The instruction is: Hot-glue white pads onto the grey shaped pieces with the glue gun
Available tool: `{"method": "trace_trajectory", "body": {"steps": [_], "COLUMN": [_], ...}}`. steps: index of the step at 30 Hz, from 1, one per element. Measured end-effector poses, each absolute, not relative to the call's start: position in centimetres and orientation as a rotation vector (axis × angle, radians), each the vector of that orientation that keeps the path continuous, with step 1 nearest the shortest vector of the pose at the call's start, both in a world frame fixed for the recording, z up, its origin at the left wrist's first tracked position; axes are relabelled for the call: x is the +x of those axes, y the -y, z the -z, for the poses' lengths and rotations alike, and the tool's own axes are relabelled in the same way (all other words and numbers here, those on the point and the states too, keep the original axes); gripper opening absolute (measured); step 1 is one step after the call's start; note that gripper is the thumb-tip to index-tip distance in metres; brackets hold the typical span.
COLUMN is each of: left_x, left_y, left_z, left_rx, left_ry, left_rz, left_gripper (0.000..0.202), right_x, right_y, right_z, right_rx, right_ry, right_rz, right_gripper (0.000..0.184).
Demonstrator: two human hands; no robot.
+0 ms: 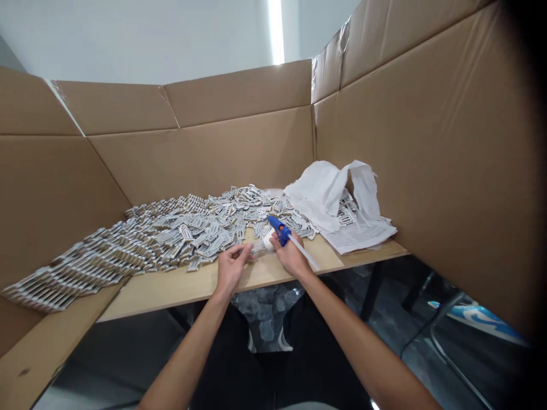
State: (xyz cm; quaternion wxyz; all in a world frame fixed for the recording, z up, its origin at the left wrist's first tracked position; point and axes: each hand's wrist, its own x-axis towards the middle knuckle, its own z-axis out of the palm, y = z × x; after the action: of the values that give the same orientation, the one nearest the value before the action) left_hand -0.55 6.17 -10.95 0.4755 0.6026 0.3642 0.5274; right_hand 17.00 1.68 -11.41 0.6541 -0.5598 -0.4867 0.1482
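right hand (292, 256): fingers clamped on 1 blue glue gun (280, 230). left hand (231, 267): fingers pinched on 1 clear plastic piece (258, 248), between both hands. beyond fingertips: grey parts (213, 230), too many to count.

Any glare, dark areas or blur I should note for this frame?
Head view: the overhead light strip is blown out to white; head view: a soft-edged black area covers part of the right edge; head view: the blue glue gun stands out, but fine detail around the right hand looks soft.
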Motion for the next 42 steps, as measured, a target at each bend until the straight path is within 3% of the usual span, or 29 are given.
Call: {"method": "trace_trajectory", "body": {"steps": [12,22,42], "left_x": [-0.92,-0.33,-0.29], "left_y": [-6.11,-5.27,-5.44], "left_z": [11.33,11.03,11.17], "left_rx": [1.629,1.658,1.578], "left_ry": [-0.790,-0.735,-0.760], "left_rz": [-1.233,-1.302,-1.247], "left_gripper": [0.038,0.061,0.044], "right_x": [16.70,16.43,16.07], "right_y": [-1.06,-0.70,-0.96], "right_z": [10.93,10.75,10.68], "right_rx": [-1.064,-1.232,-1.372], "right_ry": [1.271,1.390,1.531], "right_rz": [-0.476,-0.311,-0.146], "right_gripper": [0.022,0.010,0.024]}}
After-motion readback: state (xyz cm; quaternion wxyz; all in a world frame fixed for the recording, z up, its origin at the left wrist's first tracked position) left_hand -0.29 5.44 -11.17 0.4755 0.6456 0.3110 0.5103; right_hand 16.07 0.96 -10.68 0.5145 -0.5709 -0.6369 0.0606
